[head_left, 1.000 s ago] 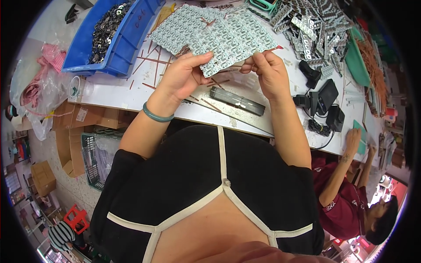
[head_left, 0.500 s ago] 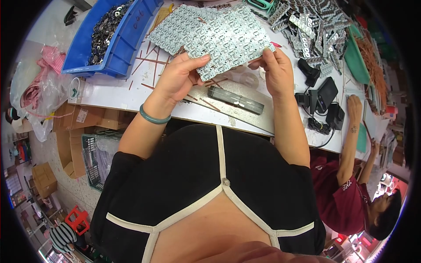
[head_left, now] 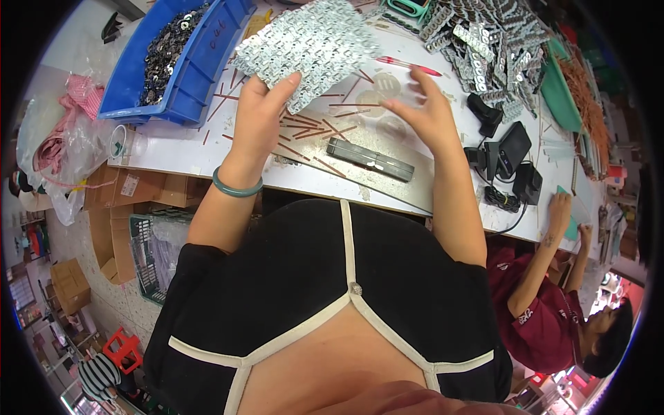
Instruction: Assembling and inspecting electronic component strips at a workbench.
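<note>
My left hand (head_left: 261,114) pinches the lower edge of a silvery sheet (head_left: 308,52) covered in a small repeating pattern, thumb on top. The sheet is tilted and slightly blurred over the back of the table, left of centre. To its right, my right hand (head_left: 432,114) is in the air with thumb and fingers apart, holding nothing. Thin brown strips (head_left: 301,128) lie scattered below the sheet. Between my forearms a dark metal bar (head_left: 370,159) rests on a flat metal plate (head_left: 394,185). Near my right fingertips lies a red pen (head_left: 398,63).
A blue bin (head_left: 190,76) of small dark parts stands at the left. Silvery strips (head_left: 484,41) are heaped at the back right. Black adapters and cables (head_left: 512,155) lie right of my arm. A co-worker in a maroon shirt (head_left: 532,304) works at the right.
The sheet has moved left with my left hand, covering where a second similar sheet showed. My right hand has let go of it and spread its fingers. The red pen and more brown strips are uncovered.
</note>
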Motion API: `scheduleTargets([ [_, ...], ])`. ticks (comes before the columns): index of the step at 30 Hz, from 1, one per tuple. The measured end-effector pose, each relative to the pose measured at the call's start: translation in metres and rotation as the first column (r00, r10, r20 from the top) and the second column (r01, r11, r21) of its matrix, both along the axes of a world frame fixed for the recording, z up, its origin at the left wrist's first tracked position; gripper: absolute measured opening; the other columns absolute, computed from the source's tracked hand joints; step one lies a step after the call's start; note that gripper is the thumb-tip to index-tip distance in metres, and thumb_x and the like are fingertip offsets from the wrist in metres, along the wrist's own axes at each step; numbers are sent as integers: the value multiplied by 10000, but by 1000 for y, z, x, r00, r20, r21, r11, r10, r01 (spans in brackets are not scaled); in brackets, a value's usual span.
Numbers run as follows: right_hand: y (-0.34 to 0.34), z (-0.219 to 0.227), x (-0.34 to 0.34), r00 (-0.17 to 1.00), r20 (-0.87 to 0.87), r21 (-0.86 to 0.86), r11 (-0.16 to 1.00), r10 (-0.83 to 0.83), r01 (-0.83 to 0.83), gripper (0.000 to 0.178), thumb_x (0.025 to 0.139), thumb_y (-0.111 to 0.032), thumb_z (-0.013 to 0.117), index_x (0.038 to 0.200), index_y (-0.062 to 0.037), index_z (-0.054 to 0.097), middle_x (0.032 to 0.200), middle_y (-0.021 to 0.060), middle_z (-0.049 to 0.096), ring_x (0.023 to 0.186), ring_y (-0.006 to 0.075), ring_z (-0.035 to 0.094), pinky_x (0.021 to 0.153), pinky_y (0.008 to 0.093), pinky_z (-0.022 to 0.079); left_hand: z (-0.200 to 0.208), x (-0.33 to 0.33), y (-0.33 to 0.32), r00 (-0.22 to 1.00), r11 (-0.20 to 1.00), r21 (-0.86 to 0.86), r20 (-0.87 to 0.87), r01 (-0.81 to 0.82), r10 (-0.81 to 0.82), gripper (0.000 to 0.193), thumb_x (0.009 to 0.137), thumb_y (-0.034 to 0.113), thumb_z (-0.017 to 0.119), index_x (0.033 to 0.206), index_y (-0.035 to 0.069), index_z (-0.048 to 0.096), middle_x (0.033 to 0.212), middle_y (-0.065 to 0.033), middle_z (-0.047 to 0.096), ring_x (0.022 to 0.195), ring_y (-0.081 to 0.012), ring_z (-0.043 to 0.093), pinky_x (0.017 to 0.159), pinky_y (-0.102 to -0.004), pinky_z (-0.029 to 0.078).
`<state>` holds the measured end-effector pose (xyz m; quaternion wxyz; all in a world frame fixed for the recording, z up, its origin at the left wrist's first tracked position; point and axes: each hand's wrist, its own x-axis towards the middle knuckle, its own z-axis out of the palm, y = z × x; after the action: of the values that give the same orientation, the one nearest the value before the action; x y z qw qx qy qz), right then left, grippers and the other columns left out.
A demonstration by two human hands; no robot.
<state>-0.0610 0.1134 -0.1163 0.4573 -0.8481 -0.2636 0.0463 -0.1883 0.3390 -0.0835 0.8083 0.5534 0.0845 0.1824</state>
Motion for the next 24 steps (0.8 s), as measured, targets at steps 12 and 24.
scheduleTargets([
  [12, -13, 26, -51, 886, -442, 722, 641, 139, 260, 349, 948, -145, 521, 1251, 23, 488, 1180, 109, 589, 1033, 190, 589, 889, 330, 473, 14, 15, -44, 860, 415, 853, 442, -315, -256, 297, 773, 193, 703, 980, 38, 558, 903, -106, 559, 801, -238, 545, 716, -324, 430],
  [24, -46, 19, -63, 811, -536, 667, 706, 235, 236, 342, 912, -131, 564, 1207, 36, 518, 1120, 134, 625, 983, 204, 623, 858, 334, 503, -4, 17, -59, 950, 946, -87, 19, 313, -312, 496, 1014, 408, 327, 1253, -1, 475, 1202, -119, 578, 1059, -180, 576, 920, -297, 461],
])
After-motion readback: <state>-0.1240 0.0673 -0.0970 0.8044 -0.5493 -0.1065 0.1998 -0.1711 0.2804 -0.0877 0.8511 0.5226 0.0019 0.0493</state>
